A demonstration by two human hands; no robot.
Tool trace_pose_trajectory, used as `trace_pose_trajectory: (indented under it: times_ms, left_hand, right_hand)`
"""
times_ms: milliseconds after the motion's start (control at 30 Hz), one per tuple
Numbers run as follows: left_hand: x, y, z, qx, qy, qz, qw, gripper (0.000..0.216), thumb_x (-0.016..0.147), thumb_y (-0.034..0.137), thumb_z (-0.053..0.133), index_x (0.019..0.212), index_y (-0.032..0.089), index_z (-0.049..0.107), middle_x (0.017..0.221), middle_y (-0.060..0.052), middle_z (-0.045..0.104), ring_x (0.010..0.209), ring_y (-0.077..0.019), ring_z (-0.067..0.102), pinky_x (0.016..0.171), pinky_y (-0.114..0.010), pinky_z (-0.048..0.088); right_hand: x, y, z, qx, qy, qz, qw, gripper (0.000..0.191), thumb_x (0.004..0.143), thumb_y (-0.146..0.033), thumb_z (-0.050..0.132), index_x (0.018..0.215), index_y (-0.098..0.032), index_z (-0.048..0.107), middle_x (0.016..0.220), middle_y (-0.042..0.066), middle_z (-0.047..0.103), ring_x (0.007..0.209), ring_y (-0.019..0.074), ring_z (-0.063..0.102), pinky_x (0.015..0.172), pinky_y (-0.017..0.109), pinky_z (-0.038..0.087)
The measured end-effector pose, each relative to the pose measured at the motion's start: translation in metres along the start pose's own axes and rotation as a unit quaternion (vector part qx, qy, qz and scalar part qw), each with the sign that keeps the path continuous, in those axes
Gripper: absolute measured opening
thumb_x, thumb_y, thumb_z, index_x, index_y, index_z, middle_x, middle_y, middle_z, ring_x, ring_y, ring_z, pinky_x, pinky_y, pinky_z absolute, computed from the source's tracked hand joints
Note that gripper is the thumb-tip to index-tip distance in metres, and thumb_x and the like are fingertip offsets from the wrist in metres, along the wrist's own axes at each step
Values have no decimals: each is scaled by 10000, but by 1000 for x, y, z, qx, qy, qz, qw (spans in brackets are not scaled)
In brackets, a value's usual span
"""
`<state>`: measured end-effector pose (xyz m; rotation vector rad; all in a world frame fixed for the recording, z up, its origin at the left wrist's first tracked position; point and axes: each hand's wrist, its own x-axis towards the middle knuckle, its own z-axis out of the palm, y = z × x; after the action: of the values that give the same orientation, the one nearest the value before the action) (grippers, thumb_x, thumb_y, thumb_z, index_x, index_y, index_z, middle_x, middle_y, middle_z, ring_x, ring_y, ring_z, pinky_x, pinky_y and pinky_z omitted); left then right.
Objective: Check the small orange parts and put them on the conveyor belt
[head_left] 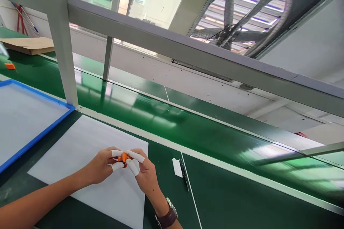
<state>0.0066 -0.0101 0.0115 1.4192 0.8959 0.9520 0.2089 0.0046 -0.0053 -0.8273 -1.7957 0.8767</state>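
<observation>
A small orange part (124,157) with dark and red bits is held up between my two hands. My left hand (103,164) pinches its left side with thumb and forefinger, both in white finger cots. From the right, my right hand (145,171) grips the same part, also with white cots on the fingertips. What exactly the part is cannot be made out. Beneath both hands lies a large white sheet (94,143) on the dark green table. My right wrist wears a watch.
A blue-framed white tray (40,132) lies to the left. On the right are a white card-like piece (177,167) and a thin black tool (184,175). Across the green belt (161,118) runs a grey metal frame (57,35). Another orange piece (10,66) and a cardboard box (29,45) are far left.
</observation>
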Motion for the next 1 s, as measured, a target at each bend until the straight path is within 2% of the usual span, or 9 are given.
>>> trace_pose_trajectory:
  times_ms: [67,233,400,567,633,833,1000]
  left_hand:
    - [0,-2,0,20,-4,9,1000,251,876,311,662,1108,244,731,1148,-55,667,1049,-236,673,946,-373,584]
    - [1,-1,-1,61,-22,24,998,245,896,297,623,1108,256,738,1182,-49,692,1084,-241,666,945,-366,583]
    - [1,-5,-2,36,-10,-15,999,227,897,296,612,1077,252,742,1151,-39,721,1032,-233,688,918,-357,586]
    - [0,-11,0,-12,60,-76,995,225,884,272,634,1076,189,716,1046,-68,750,959,-224,709,885,-371,592]
    - [0,-12,0,-40,72,-95,992,210,879,273,643,1049,165,705,1028,-83,756,933,-229,720,867,-383,600]
    - [4,-8,-11,-68,40,-121,990,311,835,297,722,1123,179,724,1141,-84,759,1125,-273,693,1059,-451,527]
    - [4,-10,-12,-123,34,-119,985,330,777,260,784,1104,218,768,1105,-40,786,1103,-293,710,1048,-467,541]
  right_hand:
    - [-2,2,-1,8,2,-4,1000,246,949,-236,604,1174,-318,664,1045,40,680,917,194,666,831,394,590]
    - [-8,7,-2,4,-13,2,1000,343,932,-195,621,1251,-321,629,1152,54,692,1021,214,672,899,430,588]
    - [-12,5,3,15,38,14,999,298,927,-166,623,1189,-307,644,1101,49,701,979,212,688,843,409,611]
    - [-13,-5,10,-67,-5,-103,992,522,908,-68,618,1342,-351,551,1139,54,685,1008,223,669,830,420,601]
    - [-12,-5,11,-101,-7,-123,987,558,913,-59,610,1378,-354,523,1168,67,672,1035,235,658,836,432,597]
    - [-13,4,8,-154,25,-101,983,537,949,-71,556,1399,-357,498,1169,74,635,1053,237,643,845,438,597]
    - [-16,6,10,-150,4,-101,984,589,953,-50,533,1436,-376,451,1153,73,638,1035,242,637,825,451,605]
